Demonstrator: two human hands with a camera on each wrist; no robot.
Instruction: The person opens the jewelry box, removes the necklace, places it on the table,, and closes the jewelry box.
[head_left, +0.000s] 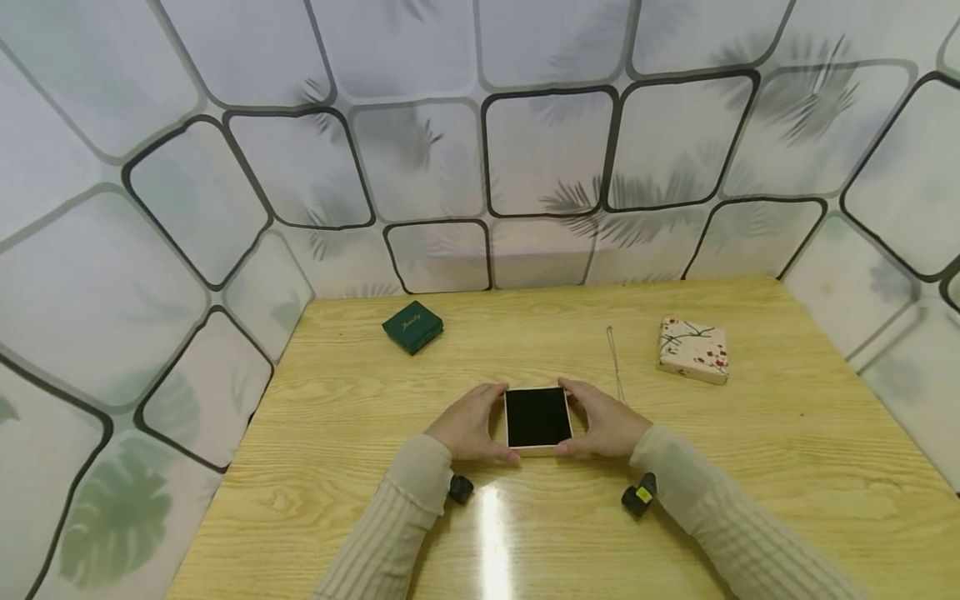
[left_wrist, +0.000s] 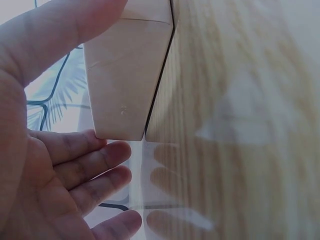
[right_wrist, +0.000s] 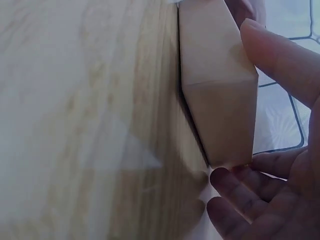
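Observation:
A shallow, cream-sided jewelry box [head_left: 537,417] with a black inner pad lies on the table between both hands. My left hand [head_left: 468,425] grips its left end, thumb at the near side and fingers at the far side. Likewise, my right hand [head_left: 611,421] holds the right end between thumb and fingers. In the left wrist view the box's plain side [left_wrist: 122,85] stands close against the wood, and the right wrist view shows another corner [right_wrist: 220,115]. Just beyond the right hand lies a thin chain necklace [head_left: 616,367], stretched lengthwise.
At the back left sits a dark green box [head_left: 413,327] with gold lettering. A cream floral box or lid [head_left: 693,350] lies at the back right. The wood-grain table [head_left: 315,467] meets patterned curtains [head_left: 547,150] at the back and sides.

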